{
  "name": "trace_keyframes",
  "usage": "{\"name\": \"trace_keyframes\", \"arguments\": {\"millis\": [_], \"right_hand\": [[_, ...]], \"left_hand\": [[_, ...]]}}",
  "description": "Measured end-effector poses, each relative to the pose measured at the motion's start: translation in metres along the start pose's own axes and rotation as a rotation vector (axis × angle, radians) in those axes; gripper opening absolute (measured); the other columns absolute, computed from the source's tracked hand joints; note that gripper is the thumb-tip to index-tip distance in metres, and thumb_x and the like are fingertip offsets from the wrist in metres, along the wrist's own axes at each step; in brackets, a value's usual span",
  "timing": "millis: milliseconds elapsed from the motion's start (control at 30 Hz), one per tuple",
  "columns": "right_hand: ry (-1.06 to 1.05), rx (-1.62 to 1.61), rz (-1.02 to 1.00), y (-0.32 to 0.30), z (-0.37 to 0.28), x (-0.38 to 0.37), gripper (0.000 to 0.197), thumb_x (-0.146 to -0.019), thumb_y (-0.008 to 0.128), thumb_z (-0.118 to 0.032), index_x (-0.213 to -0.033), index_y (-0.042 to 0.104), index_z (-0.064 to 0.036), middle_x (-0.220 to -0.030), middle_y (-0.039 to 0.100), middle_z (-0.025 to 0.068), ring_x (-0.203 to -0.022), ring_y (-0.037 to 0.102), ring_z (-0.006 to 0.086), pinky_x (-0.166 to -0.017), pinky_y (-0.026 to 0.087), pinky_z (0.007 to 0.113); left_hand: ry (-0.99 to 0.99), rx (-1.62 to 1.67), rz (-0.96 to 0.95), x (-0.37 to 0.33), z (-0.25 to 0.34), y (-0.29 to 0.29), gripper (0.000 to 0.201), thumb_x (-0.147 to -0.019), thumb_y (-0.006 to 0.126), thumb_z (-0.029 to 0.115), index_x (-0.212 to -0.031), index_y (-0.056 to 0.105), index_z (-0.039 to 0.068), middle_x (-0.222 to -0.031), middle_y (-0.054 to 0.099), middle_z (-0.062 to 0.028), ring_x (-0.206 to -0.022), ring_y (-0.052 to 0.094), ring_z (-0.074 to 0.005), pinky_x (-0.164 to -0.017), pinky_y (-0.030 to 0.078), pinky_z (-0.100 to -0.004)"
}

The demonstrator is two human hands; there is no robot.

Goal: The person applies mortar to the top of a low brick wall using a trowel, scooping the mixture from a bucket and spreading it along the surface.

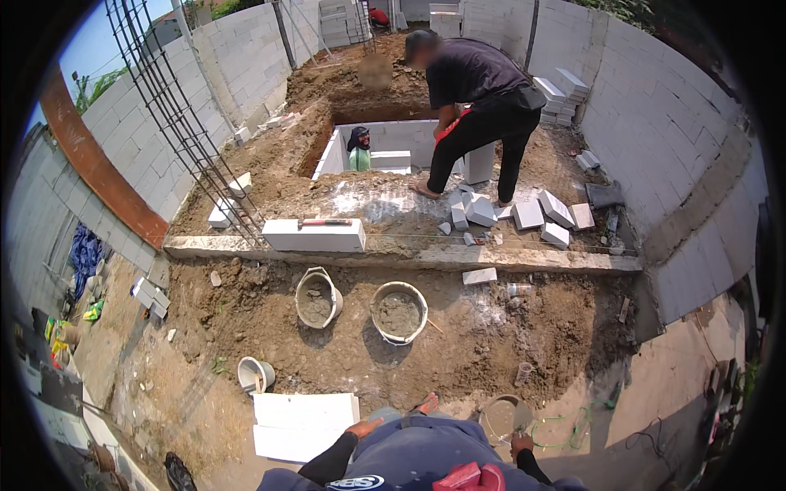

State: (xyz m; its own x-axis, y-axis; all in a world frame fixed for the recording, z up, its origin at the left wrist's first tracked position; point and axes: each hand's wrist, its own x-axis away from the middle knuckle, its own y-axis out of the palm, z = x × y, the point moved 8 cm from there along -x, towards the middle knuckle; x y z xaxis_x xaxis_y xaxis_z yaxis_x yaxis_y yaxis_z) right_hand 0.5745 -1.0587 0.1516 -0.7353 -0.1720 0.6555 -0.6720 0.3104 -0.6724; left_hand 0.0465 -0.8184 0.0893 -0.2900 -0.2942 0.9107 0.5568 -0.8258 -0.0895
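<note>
Left grip (365,427) released, just beside the blocks' (304,419) right edge. Well right of the blocks, right grip (521,444) near a pan (498,416); cannot tell whether clenched. Beyond the blocks, open soil (356,364) toward the ledge (393,255), plus small bucket (267,373) and two buckets (399,340) holding mortar (399,313).

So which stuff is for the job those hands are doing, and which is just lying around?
Probably for the job:
- white blocks by the left hand
- two buckets of grey mix
- red-and-grey hand tool

Seemingly just lying about:
- bunched blue sheet
- clear cup
- broken block pieces
</note>
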Motion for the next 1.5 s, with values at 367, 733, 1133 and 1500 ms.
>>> {"name": "trace_keyframes", "arguments": {"millis": [367, 733, 1133, 1500], "right_hand": [[-0.262, 0.313, -0.168, 0.011, -0.055, 0.032, 0.038, -0.089, 0.062, -0.034, -0.105, 0.066, 0.0000, -0.072, 0.068, 0.0160, -0.053, 0.066, 0.0266, -0.049, 0.053, 0.041], [-0.286, 0.299, -0.148, 0.019, -0.072, 0.066, 0.042, -0.090, 0.061, -0.035, -0.115, 0.065, -0.0012, -0.078, 0.070, 0.0189, -0.056, 0.068, 0.0272, -0.051, 0.053, 0.041], [-0.133, 0.472, -0.108, 0.006, -0.047, -0.014, 0.059, -0.091, 0.054, -0.044, -0.133, 0.061, -0.0034, -0.121, 0.066, 0.0259, -0.109, 0.066, 0.0402, -0.095, 0.052, 0.048], [-0.939, 0.253, -0.123, 0.079, -0.416, 0.139, 0.043, -0.094, 0.060, -0.032, -0.119, 0.063, 0.0030, -0.099, 0.069, 0.0271, -0.093, 0.066, 0.0454, -0.081, 0.051, 0.050]], "left_hand": [[-0.128, 0.577, 0.586, 0.098, -0.147, 0.016, 0.060, -0.082, 0.066, 0.058, -0.094, 0.076, 0.000, -0.086, 0.072, -0.0169, -0.078, 0.066, -0.0279, -0.067, 0.052, -0.0404], [-0.377, 0.523, 0.358, 0.119, -0.295, 0.103, 0.045, -0.094, 0.060, 0.053, -0.118, 0.071, 0.017, -0.119, 0.068, -0.0055, -0.107, 0.062, -0.0217, -0.079, 0.054, -0.0434], [-0.094, 0.360, 0.111, 0.070, -0.009, 0.031, 0.112, -0.082, 0.050, 0.082, -0.151, 0.035, -0.005, -0.159, 0.031, -0.0244, -0.146, 0.033, -0.0388, -0.117, 0.029, -0.0378], [-0.104, 0.288, 0.343, 0.062, 0.043, -0.104, 0.116, -0.080, 0.069, 0.063, -0.152, 0.020, -0.014, -0.156, 0.029, -0.0335, -0.149, 0.027, -0.0370, -0.119, 0.027, -0.0364]]}}
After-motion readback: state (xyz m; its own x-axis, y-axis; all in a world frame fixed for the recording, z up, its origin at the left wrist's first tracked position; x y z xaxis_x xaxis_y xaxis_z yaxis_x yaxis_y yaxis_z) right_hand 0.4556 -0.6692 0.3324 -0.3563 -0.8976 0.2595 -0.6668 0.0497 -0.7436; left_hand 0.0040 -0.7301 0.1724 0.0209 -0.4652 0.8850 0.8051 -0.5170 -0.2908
